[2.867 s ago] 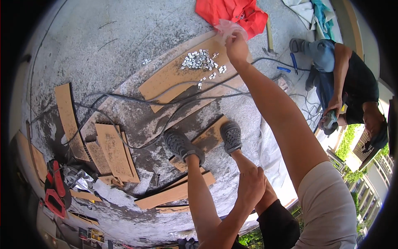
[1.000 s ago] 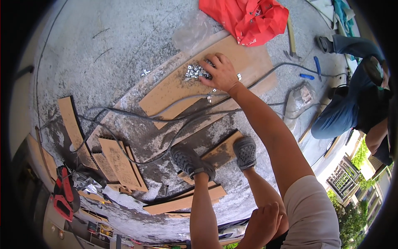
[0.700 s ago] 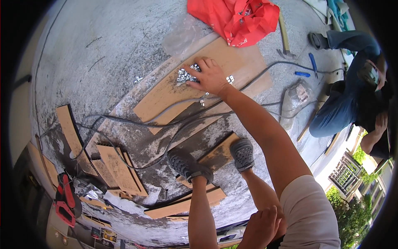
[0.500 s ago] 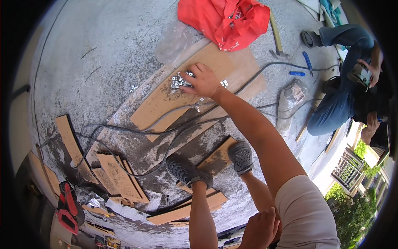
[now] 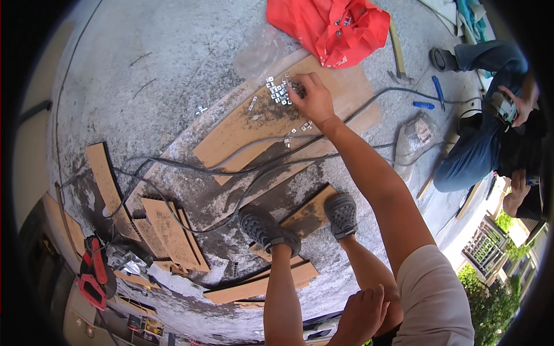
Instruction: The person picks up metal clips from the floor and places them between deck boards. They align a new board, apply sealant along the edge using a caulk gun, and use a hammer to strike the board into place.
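My right hand (image 5: 314, 101) reaches down to a light brown board on the ground, its thumb and fingers curled around some small metal clips at the right edge of a pile. The rest of the pile of silvery metal clips (image 5: 279, 91) lies uncovered beside the fingertips. A few loose clips (image 5: 307, 125) lie below my wrist, and others are scattered left of the board (image 5: 231, 134). Close to my bent knee at the lower edge, my left hand (image 5: 362, 311) is closed, knuckles up; whatever its fingers might hold is hidden.
A red bag (image 5: 332, 29) and a hammer (image 5: 397, 55) lie beyond the board. Grey cables (image 5: 248, 170) cross it. Plank offcuts (image 5: 167, 230) and a red-handled saw (image 5: 95, 277) are at left. At right, another person's hand (image 5: 522, 106) holds a power tool (image 5: 504, 108).
My right hand has slid from over the clip pile to its right edge, with fingers drawn in, uncovering more clips. The view has shifted slightly. My left hand stays by the knee.
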Available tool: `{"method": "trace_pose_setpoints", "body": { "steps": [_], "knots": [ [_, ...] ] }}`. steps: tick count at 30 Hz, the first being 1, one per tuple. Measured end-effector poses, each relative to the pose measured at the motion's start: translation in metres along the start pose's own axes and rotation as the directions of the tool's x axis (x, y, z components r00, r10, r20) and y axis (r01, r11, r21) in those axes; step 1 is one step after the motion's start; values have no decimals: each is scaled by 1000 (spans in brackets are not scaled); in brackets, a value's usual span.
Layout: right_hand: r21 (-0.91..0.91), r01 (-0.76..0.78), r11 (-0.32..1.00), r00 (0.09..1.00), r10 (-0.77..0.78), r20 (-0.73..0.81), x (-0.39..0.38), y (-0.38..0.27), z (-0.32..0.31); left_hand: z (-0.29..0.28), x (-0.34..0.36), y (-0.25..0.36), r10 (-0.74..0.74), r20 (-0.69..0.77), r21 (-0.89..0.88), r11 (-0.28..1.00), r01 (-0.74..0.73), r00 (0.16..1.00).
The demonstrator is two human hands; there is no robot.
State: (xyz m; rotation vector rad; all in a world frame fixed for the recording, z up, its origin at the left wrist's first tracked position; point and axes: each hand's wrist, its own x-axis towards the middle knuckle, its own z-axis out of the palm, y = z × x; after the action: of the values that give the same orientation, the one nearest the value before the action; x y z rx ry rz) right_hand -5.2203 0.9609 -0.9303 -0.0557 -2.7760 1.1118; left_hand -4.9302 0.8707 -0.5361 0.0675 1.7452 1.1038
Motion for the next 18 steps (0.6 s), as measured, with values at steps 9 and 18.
{"method": "trace_pose_setpoints", "body": {
  "steps": [9,18],
  "knots": [
    [-293,272,917,958,-229,172,5,-29,17,-7,-2,-2,26,-20,-17,1000,-26,999],
    [-345,369,863,928,-321,190,3,-20,33,-10,-3,-1,80,57,80,993,-85,995]
  ]
}}
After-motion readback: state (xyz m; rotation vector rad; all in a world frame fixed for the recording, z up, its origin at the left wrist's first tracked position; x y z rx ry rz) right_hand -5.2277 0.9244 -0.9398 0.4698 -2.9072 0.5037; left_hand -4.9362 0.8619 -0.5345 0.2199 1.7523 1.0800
